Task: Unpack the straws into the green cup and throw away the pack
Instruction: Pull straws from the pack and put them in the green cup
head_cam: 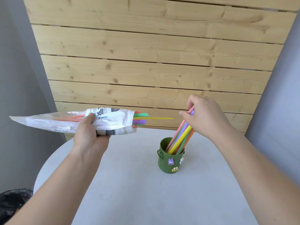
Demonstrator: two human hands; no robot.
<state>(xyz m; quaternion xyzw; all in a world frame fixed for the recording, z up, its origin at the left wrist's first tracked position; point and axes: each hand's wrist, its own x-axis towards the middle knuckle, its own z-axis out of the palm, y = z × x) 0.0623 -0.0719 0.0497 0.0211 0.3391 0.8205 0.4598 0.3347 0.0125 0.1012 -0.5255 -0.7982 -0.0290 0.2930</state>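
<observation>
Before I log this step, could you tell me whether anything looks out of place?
One thin yellow straw juts far out of the pack, well beyond the other straws; with the left hand holding the pack level, it might slip out.

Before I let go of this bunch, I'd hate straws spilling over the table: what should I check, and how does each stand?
1. Lower ends of the bundle of straws inside the green cup: ok.
2. Cup upright on the table: ok.
3. Grip of the right hand on the bundle's tops: ok.
4. Grip of the left hand on the pack: ok.
5. Pack emptied: not ok, leftover straws poke from its mouth.
6. Readiness of the black bag for the pack: cannot tell, only a corner shows.
</observation>
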